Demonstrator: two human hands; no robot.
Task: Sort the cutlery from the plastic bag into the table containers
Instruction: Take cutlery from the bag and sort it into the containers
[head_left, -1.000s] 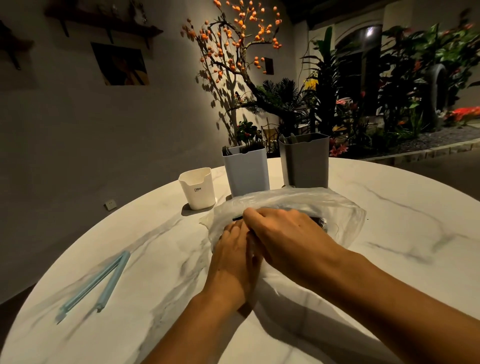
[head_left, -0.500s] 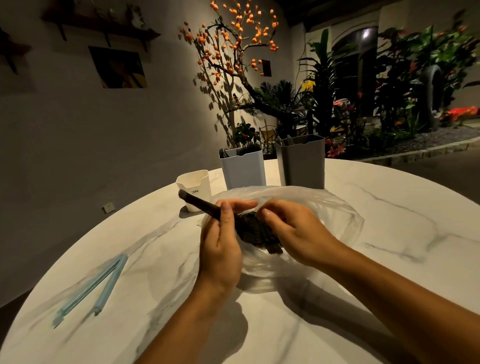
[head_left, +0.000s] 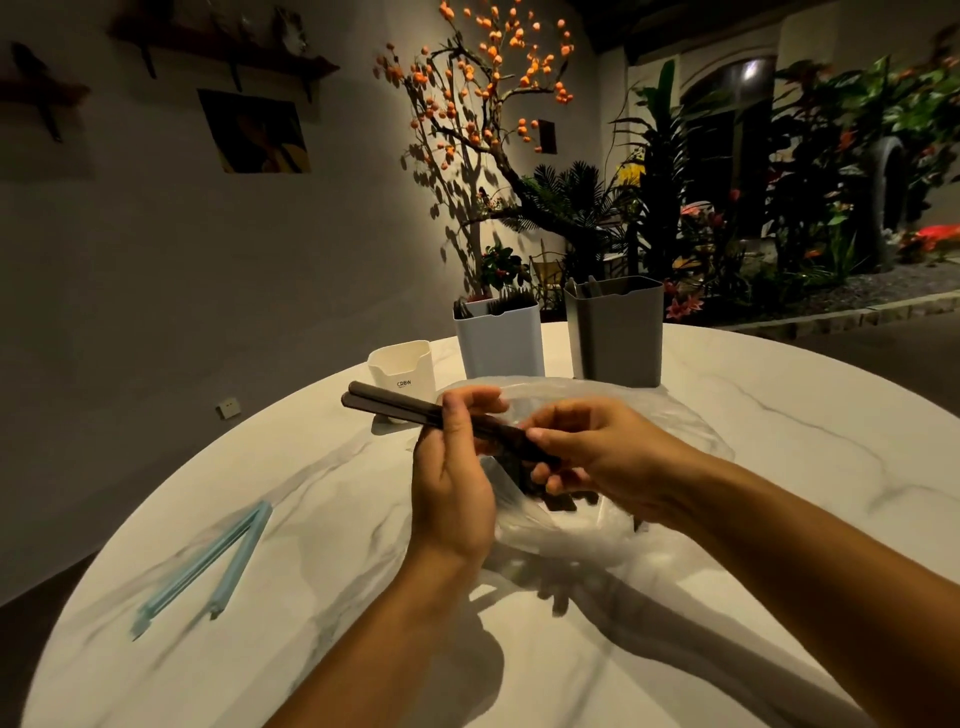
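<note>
Dim room, round marble table, both hands pinching dark cutlery above the plastic bag — left hand mid-handle, right hand at the hidden far end, three containers behind.

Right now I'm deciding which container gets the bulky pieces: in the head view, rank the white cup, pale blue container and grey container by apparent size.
1. grey container
2. pale blue container, only slightly smaller
3. white cup, nearest yet smallest
</note>
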